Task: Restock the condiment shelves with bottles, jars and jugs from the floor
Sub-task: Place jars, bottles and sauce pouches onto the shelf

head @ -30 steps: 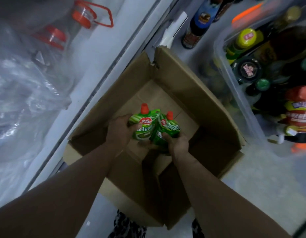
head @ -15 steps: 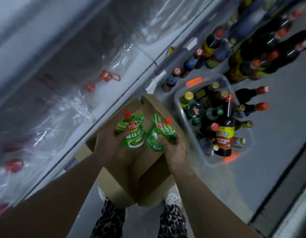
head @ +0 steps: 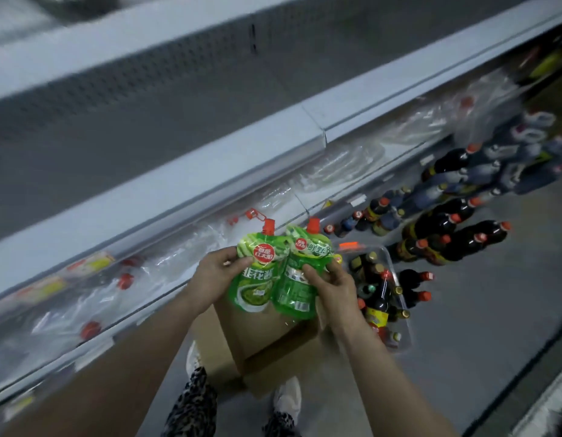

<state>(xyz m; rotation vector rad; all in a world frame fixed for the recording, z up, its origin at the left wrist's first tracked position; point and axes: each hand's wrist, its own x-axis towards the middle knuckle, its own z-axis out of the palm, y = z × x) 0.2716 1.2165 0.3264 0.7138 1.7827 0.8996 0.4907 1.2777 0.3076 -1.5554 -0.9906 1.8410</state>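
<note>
Gripped upright, side by side and touching: left pouch point(head: 257, 280), green with red cap, in curled fingers of the left hand point(head: 217, 275); right pouch point(head: 297, 283) in those of the right hand point(head: 334, 287). Below the fingers, cardboard box point(head: 282, 345); right of them, clear tub point(head: 406, 334) of bottles.

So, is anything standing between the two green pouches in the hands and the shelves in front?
Nothing visible stands in the air in front of the pouches. The lower shelf behind them is already packed with plastic-wrapped bottles, however; the shelf above shows no goods, though it is blurred.
</note>
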